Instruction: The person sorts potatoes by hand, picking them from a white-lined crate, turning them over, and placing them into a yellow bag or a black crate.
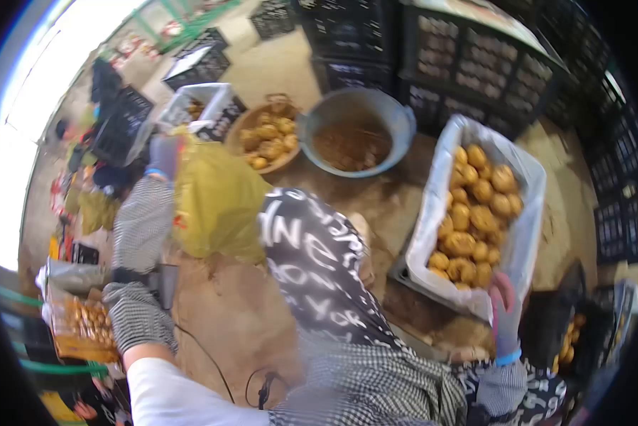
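My left hand [165, 155], in a grey-purple glove, grips the top of a yellow woven sack [223, 199] that hangs beside my patterned apron. What the sack holds is hidden. At the near right corner of a white-lined crate, my right hand [504, 312] wears a grey glove with pink fingertips. Its fingers look apart, and they touch or lie just over the liner [535, 213]. Many brownish-yellow potatoes [481, 219] fill the crate.
A blue-grey tub [404, 135] with muddy contents stands ahead, next to a round basin of potatoes [269, 138]. Black crates [486, 64] are stacked behind. A small white-lined crate [216, 96] sits at the left. A dark cable [216, 362] lies on the floor.
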`<state>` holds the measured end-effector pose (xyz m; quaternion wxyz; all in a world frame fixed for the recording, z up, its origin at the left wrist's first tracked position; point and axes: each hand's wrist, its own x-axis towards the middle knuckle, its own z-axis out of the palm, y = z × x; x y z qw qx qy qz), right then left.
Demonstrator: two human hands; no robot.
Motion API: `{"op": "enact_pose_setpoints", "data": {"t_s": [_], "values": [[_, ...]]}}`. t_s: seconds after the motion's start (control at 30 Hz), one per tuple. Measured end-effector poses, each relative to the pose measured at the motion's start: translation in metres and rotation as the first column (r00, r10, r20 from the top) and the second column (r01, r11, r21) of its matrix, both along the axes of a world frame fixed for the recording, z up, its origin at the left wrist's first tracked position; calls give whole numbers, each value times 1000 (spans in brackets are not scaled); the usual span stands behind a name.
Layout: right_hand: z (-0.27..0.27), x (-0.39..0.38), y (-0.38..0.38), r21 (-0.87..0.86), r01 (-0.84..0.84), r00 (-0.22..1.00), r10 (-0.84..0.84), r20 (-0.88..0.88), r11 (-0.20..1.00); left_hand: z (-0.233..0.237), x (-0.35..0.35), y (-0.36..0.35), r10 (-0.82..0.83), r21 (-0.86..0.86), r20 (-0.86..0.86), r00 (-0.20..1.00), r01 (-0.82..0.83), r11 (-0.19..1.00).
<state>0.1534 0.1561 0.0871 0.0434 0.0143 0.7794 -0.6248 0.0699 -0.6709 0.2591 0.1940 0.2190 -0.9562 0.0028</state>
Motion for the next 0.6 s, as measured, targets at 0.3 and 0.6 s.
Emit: {"op": "enact_pose_setpoints", "data": {"t_s": [0.3, 0.6], "values": [[54, 16, 8, 20, 120, 984, -122, 131, 993, 55, -35, -6, 126, -413, 59, 990, -91, 906], [50, 3, 56, -106, 337, 930, -348, -118, 936, -35, -94, 539, -929, 583, 263, 262, 724, 369]]}}
